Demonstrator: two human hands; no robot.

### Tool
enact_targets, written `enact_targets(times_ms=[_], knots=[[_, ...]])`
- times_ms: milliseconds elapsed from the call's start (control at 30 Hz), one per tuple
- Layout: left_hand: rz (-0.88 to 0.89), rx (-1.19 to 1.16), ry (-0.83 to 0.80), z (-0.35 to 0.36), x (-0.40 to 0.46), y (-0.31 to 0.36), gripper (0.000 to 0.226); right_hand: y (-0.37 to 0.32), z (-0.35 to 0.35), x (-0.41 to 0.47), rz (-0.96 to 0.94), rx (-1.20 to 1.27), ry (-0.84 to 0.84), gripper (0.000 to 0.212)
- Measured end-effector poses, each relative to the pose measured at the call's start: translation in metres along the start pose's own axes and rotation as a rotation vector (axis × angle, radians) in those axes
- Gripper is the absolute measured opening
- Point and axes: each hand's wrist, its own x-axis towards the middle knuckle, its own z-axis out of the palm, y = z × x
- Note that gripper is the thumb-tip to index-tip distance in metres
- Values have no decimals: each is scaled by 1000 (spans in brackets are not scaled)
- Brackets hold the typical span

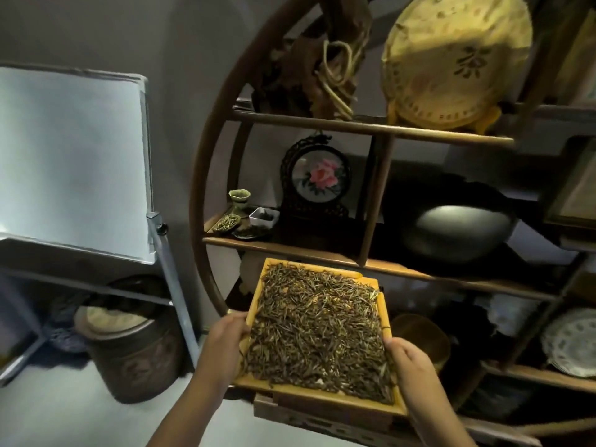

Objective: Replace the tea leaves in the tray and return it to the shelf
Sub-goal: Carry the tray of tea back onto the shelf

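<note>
A square yellow wooden tray (256, 287) is heaped with dry brown tea leaves (317, 327). I hold it level in front of a round dark wooden shelf (290, 250), just below its middle board. My left hand (225, 340) grips the tray's left rim and my right hand (409, 362) grips its right rim near the front corner. The tray's far edge reaches the middle board's front edge. Below the tray a wooden stand (322, 414) shows at the shelf's foot.
On the middle board stand a flower-picture ornament (317, 180), small dishes of tea (245, 221) and a black bowl (458, 230). A wrapped tea cake (451, 66) sits on the top board. Left are a whiteboard (71, 156) on a metal stand and a brown jar (135, 350).
</note>
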Motion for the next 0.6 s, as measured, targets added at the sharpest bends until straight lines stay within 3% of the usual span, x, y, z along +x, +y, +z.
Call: enact_targets(times_ms=[333, 600], knots=[[-41, -56, 80, 36, 153, -7, 27, -10, 36, 162, -38, -74, -44, 36], [-86, 20, -31, 57, 275, -7, 29, -1, 76, 256, 69, -44, 23, 31]])
